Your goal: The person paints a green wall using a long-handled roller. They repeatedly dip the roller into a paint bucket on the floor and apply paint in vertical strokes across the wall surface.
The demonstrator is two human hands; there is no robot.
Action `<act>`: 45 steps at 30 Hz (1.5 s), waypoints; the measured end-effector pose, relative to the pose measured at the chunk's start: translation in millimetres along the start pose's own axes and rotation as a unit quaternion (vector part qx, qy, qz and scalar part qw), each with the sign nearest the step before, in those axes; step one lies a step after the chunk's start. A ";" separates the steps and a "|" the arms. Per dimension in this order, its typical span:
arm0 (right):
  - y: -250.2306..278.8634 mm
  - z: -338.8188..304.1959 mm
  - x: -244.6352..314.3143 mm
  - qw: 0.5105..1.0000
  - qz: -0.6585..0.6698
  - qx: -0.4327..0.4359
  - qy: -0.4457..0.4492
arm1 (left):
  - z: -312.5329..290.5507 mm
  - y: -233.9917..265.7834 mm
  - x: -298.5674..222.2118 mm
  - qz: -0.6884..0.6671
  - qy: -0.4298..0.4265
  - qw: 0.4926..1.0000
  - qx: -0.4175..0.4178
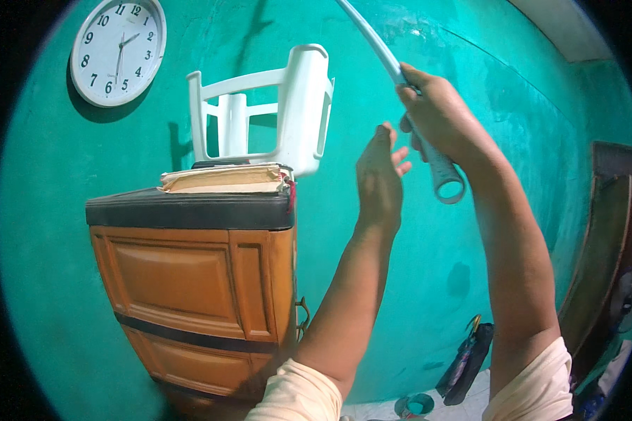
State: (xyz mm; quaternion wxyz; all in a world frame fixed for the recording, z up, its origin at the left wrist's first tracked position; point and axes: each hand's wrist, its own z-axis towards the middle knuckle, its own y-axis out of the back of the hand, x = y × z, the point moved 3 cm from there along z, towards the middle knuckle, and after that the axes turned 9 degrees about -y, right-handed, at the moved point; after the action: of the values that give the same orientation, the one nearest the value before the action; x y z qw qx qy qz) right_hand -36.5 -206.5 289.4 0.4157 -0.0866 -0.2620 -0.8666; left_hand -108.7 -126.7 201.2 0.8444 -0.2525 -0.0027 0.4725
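Grasps a white hollow pole [442,167] in the right hand [439,116], toward one o'clock from the centre of view, with fingers curled round the shaft. Slants it from beyond the top edge at twelve o'clock down to a round open end just short of three. Holds the left hand [380,175] at two o'clock, near the pole but apart from it, released and carrying nothing, with loosely bent fingers. Reaches in with bare forearms from cream sleeves [534,386] at six and four o'clock. Faces a turquoise wall [189,42] bearing a round white wall clock [119,67] at ten. Shows a brown panelled cabinet [172,281] at eight, topped by worn books [225,180] between nine and ten, with a white plastic stool [298,105] above them at eleven. Includes a dark umbrella-like bundle [468,372] between four and five, and a small green bucket [420,404] at five.
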 end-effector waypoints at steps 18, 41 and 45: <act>-71.0 -38.4 46.4 0.977 0.143 0.155 0.035 | -128.6 24.5 -130.2 0.337 0.007 0.932 -0.131; -120.2 -83.3 116.4 0.881 0.403 0.175 0.177 | -377.6 -38.9 -294.6 0.542 0.148 0.772 -0.298; -104.5 -124.0 104.0 0.824 0.470 0.285 0.142 | -420.8 -57.6 -308.2 0.560 0.161 0.737 -0.341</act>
State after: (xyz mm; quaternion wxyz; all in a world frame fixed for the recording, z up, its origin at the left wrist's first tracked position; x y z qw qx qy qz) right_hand -174.6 -287.9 182.6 0.8111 0.0467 -0.3630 -0.4563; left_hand -131.0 -575.9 -69.2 0.2722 -0.5521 0.1141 0.7798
